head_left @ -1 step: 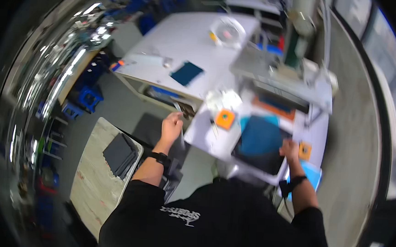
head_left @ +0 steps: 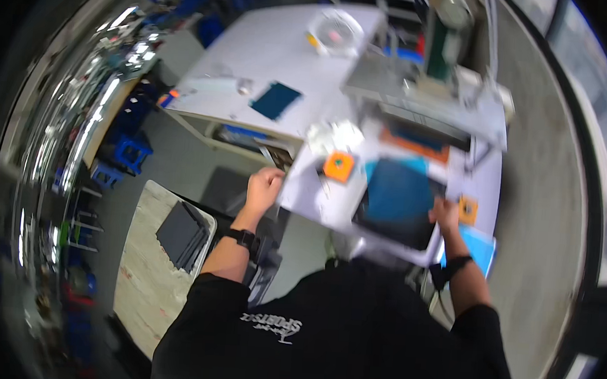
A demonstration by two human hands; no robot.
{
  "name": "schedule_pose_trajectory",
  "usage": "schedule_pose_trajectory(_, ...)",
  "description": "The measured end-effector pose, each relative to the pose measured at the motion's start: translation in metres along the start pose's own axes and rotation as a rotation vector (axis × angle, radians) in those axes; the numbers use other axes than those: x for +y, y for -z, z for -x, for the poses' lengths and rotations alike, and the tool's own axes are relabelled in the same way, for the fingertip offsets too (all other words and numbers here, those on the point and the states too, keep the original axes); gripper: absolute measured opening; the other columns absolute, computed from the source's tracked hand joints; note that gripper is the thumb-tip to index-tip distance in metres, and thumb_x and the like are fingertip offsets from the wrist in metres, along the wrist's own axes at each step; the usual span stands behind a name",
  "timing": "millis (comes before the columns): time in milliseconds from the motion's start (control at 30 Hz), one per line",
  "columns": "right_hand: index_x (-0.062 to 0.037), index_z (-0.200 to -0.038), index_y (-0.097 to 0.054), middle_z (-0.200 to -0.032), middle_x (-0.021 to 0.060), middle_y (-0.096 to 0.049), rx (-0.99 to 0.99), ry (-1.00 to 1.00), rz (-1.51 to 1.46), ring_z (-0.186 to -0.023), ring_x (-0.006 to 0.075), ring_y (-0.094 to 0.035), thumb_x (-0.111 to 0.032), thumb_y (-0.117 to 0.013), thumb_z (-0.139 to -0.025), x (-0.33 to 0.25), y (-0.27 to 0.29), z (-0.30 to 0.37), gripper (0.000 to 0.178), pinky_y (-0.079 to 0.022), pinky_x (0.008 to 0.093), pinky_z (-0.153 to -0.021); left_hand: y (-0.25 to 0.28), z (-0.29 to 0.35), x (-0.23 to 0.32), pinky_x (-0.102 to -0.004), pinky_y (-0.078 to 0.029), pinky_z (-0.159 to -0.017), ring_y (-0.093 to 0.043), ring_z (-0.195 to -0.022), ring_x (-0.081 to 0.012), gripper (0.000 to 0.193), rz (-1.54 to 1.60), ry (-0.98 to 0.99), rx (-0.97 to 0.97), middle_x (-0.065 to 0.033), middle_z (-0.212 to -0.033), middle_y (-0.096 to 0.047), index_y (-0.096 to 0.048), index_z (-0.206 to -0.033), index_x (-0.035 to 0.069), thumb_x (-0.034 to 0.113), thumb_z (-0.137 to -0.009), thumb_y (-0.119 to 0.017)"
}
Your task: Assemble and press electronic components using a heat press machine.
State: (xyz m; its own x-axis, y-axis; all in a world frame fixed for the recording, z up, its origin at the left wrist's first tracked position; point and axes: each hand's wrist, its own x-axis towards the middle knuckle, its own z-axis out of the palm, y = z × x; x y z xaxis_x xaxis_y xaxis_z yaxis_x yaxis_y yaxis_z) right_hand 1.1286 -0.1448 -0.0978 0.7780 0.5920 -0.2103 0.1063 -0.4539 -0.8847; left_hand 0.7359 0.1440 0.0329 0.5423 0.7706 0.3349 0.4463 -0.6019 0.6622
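My left hand [head_left: 264, 189] hangs with curled fingers just off the left edge of the white worktable [head_left: 310, 195]; whatever may be in its fingers is hidden. At the right side of a dark blue cloth piece [head_left: 398, 192], my right hand [head_left: 445, 213] is closed, its fingertips blurred. I cannot make out whether it grips an edge there. The cloth piece lies over a black flat sheet [head_left: 402, 235] and partly over a light blue sheet [head_left: 418, 165]. An orange square block [head_left: 338, 166] sits left of the cloth.
A machine [head_left: 422, 99] stands behind the cloth. A second orange block [head_left: 467, 209] and a blue sheet [head_left: 479, 250] lie right of my hand. Dark cloth pieces [head_left: 183, 235] are stacked on a side table [head_left: 144, 277]. Another dark cloth [head_left: 276, 101] lies on the far white table [head_left: 278, 50].
The whole view has shifted slightly, so the tables sit a little further left and higher. Both hands keep nearly the same pose.
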Motion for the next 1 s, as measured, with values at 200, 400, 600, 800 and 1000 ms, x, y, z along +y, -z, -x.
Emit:
schedule_pose_trajectory(200,0.0042,-0.087,-0.06,-0.064,0.0062,-0.056,0.15,-0.186,-0.229,-0.054,0.0137,-0.06,-0.015,-0.055,-0.089,-0.013,0.011,0.058,0.02,-0.049,0.0259,-0.044,-0.069,0.018,0.061,-0.0393,-0.048,-0.06,-0.059,-0.068,-0.0316,0.009,-0.137,-0.302,-0.464,-0.009,-0.079,-0.058,-0.053,-0.067,0.004,0.012,-0.072,-0.054)
schedule_pose_trajectory(400,0.0024,-0.085,-0.062,-0.063,0.007,-0.06,0.156,-0.194,-0.222,-0.05,0.0131,-0.057,-0.016,-0.057,-0.088,-0.005,0.003,0.098,0.02,-0.046,0.0269,-0.042,-0.113,0.041,0.074,-0.0392,-0.051,-0.066,-0.064,-0.076,-0.0274,0.01,-0.224,-0.505,-0.77,-0.0045,-0.11,-0.064,-0.056,-0.067,0.004,0.012,-0.072,-0.053)
schedule_pose_trajectory(600,0.0033,-0.081,-0.063,-0.057,0.0075,-0.06,0.146,-0.165,-0.173,-0.048,0.0128,-0.056,-0.018,-0.06,-0.087,0.004,-0.002,0.111,0.023,-0.044,0.0278,-0.045,-0.134,0.051,0.081,-0.0411,-0.052,-0.064,-0.064,-0.072,-0.0277,0.013,-0.35,-0.537,-0.877,-0.0055,-0.13,-0.053,-0.055,-0.063,0.003,0.014,-0.071,-0.052)
schedule_pose_trajectory(800,0.002,-0.082,-0.065,-0.059,0.0072,-0.061,0.135,-0.14,-0.085,-0.051,0.0138,-0.056,-0.019,-0.061,-0.086,0.007,-0.002,0.109,0.021,-0.045,0.0291,-0.051,-0.138,0.049,0.092,-0.0415,-0.052,-0.064,-0.064,-0.07,-0.028,0.013,-0.326,-0.467,-0.808,-0.0071,-0.133,-0.05,-0.056,-0.066,0.004,0.014,-0.072,-0.052)
schedule_pose_trajectory(1000,0.0019,-0.084,-0.062,-0.061,0.006,-0.059,0.17,-0.013,0.019,-0.053,0.0108,-0.053,-0.016,-0.062,-0.086,0.026,-0.008,0.109,0.019,-0.043,0.0272,-0.05,-0.138,0.053,0.082,-0.0421,-0.053,-0.066,-0.065,-0.071,-0.0288,0.013,-0.362,-0.454,-0.776,-0.0078,-0.135,-0.048,-0.055,-0.066,0.004,0.015,-0.073,-0.052)
